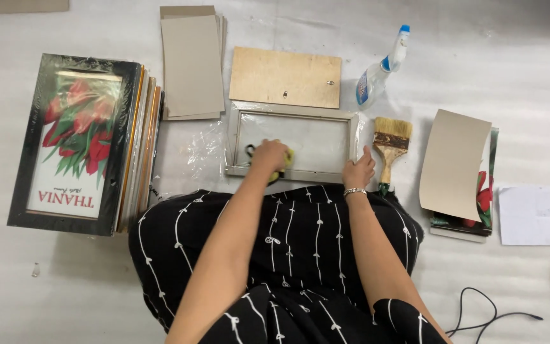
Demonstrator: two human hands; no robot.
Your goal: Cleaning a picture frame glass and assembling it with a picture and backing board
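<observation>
A pale wooden picture frame (295,113) with a glass pane lies flat on the white floor in front of my lap. My left hand (268,155) presses a yellow cloth (286,164) onto the glass near the frame's lower edge. Small dark scissors (250,151) lie just left of that hand. My right hand (358,171) rests on the frame's lower right corner, fingers curled against the wood, holding nothing else.
A plywood backing board (285,78) lies behind the frame, grey cardboard sheets (191,64) to its left. A stack of framed flower prints (77,143) sits far left. A spray bottle (380,69), a paintbrush (391,145), curled card over prints (454,165), paper (535,215) and a cable (488,313) lie right.
</observation>
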